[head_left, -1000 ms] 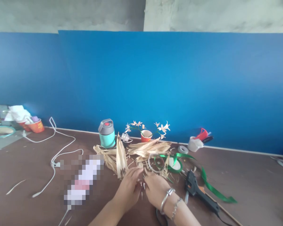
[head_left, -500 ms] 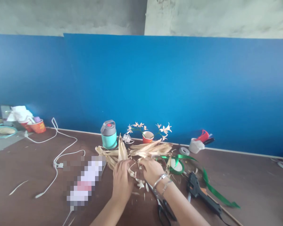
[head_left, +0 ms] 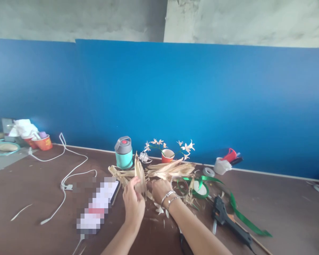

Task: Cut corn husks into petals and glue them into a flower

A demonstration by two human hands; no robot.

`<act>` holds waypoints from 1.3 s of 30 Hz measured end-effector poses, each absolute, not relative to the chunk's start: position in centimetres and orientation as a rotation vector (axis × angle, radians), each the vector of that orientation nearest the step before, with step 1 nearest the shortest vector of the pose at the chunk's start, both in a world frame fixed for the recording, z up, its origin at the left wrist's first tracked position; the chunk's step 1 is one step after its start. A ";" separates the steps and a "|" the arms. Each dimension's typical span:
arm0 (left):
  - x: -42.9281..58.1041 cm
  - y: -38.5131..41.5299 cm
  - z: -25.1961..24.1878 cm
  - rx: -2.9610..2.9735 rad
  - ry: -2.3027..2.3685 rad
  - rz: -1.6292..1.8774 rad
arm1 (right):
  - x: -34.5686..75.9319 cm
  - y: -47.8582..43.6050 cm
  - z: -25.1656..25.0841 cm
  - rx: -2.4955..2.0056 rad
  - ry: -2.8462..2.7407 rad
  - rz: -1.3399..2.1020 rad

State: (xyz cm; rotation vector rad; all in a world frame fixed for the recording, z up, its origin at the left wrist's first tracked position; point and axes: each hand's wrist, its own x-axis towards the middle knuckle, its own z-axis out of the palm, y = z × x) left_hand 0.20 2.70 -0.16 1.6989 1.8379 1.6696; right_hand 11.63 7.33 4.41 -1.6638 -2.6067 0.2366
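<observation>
My left hand (head_left: 134,202) is beside an upright dried corn husk (head_left: 139,173). Its thumb and fingers are apart, and the husk shows behind them. My right hand (head_left: 161,191) is curled low over the table, close to the husk's lower end. Its fingertips are hidden, so what they hold cannot be made out. Small cream petal-like pieces (head_left: 158,209) lie below the right hand. More husks (head_left: 172,168) are spread behind both hands. A pair of scissors (head_left: 184,242) is mostly covered by my right forearm.
A teal jar (head_left: 123,158) and a paper cup with flower stems (head_left: 167,156) stand behind. To the right are green ribbon (head_left: 244,216), a tape roll (head_left: 208,172), a white container (head_left: 222,165) and a black glue gun (head_left: 230,221). A phone (head_left: 98,205) and white cable (head_left: 69,173) lie left.
My left hand has drawn down and left, its fingers opening from beside the husk. My right hand has shifted left, and its forearm now covers more of the scissors.
</observation>
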 end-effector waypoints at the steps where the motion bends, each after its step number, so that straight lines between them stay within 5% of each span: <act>1: 0.2 2.7 -0.2 1.698 1.835 1.660 | 11.8 7.4 4.3 -1.681 -2.608 0.216; 29: 0.5 3.1 -1.8 1.867 1.725 1.463 | 11.7 7.0 5.6 -1.869 -2.296 0.175; 39: 1.1 4.4 -4.0 1.950 1.703 1.440 | 8.8 6.2 7.1 -1.335 -2.494 0.162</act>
